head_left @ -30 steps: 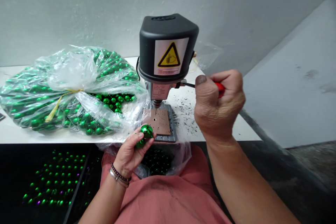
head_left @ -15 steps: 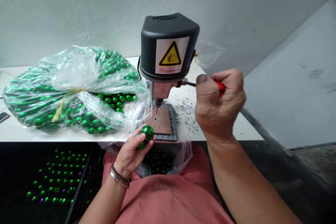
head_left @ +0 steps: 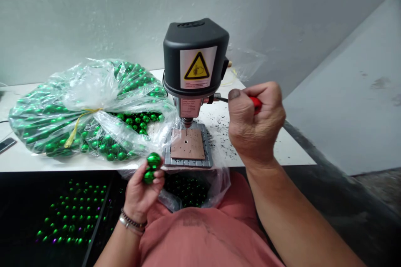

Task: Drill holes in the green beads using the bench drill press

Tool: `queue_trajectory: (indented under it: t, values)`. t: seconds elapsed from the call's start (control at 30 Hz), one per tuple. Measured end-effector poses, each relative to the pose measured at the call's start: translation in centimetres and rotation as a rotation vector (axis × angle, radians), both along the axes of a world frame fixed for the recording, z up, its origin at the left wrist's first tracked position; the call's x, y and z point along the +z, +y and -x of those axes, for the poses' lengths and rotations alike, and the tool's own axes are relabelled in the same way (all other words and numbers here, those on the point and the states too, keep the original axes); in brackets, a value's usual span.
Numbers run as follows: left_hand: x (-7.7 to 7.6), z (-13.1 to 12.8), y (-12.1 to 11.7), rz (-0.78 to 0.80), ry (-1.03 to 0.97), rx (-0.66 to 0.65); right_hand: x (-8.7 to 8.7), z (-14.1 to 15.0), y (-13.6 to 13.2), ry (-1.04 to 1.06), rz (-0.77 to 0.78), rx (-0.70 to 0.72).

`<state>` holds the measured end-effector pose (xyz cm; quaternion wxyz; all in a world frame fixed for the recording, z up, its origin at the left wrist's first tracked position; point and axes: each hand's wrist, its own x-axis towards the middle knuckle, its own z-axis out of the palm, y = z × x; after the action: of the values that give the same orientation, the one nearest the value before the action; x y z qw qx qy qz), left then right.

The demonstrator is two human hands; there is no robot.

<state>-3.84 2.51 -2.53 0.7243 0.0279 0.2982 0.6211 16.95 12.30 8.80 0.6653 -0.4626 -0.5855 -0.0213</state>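
Shiny green balls (head_left: 154, 160) are held in the fingers of my left hand (head_left: 144, 187), one above another, just in front of the table edge. My right hand (head_left: 257, 123) is wrapped round the red-knobbed feed lever (head_left: 257, 105) of a small drill press (head_left: 196, 58). Its thin drill bit (head_left: 187, 130) hangs above a brown board (head_left: 188, 145) that has a small hole in it. The board rests on the grey slotted base (head_left: 206, 162). No ball lies under the bit.
A large tied plastic bag (head_left: 90, 87) of green balls covers the table's left side, with loose balls (head_left: 138, 123) beside it. Dark shavings (head_left: 221, 123) litter the white table (head_left: 291, 154). An open plastic bag (head_left: 221, 181) with dark green balls sits at my lap. A phone (head_left: 6, 145) lies far left.
My left hand has moved left, away from the drill base, with the green balls still in its fingers. My right hand keeps its hold on the lever. The view has shifted slightly.
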Motion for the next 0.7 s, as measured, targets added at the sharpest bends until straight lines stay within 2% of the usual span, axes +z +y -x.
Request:
queue_trajectory:
  t: [0.13, 0.17, 0.2, 0.23, 0.3, 0.43, 0.5, 0.57, 0.63, 0.7]
  values:
    - [0.9, 7.6, -2.6, -0.303, -0.017, 0.596, -0.1, 0.0, 0.0, 0.018, 0.002, 0.017]
    - [1.2, 9.1, -2.9, -0.320, 0.013, 0.681, -0.1, 0.1, 0.1, 0.026, 0.000, 0.019]
    - [1.5, 10.1, -3.1, -0.295, 0.053, 0.702, -0.1, 0.1, 0.1, 0.034, -0.002, 0.022]
    - [1.8, 10.5, -3.0, -0.238, 0.098, 0.667, -0.1, 0.1, 0.1, 0.040, -0.004, 0.025]
    - [2.0, 9.3, -2.3, -0.158, 0.161, 0.558, -0.1, 0.1, 0.1, 0.044, -0.001, 0.029]
    - [1.7, 2.5, 0.3, 0.025, 0.330, 0.143, -0.2, 0.1, 0.0, 0.042, 0.012, 0.023]
    - [1.5, -0.6, 1.4, -0.007, 0.400, -0.054, -0.2, 0.1, 0.0, 0.038, 0.019, 0.022]
    - [1.3, -2.4, 2.2, -0.086, 0.479, -0.211, -0.3, 0.0, 0.0, 0.026, 0.024, 0.023]
    - [1.1, -3.0, 3.0, -0.166, 0.635, -0.327, -0.4, -0.1, 0.1, 0.016, 0.028, 0.033]
    - [0.9, -3.1, 3.8, -0.226, 0.901, -0.385, -0.5, -0.2, 0.2, 0.016, 0.028, 0.056]
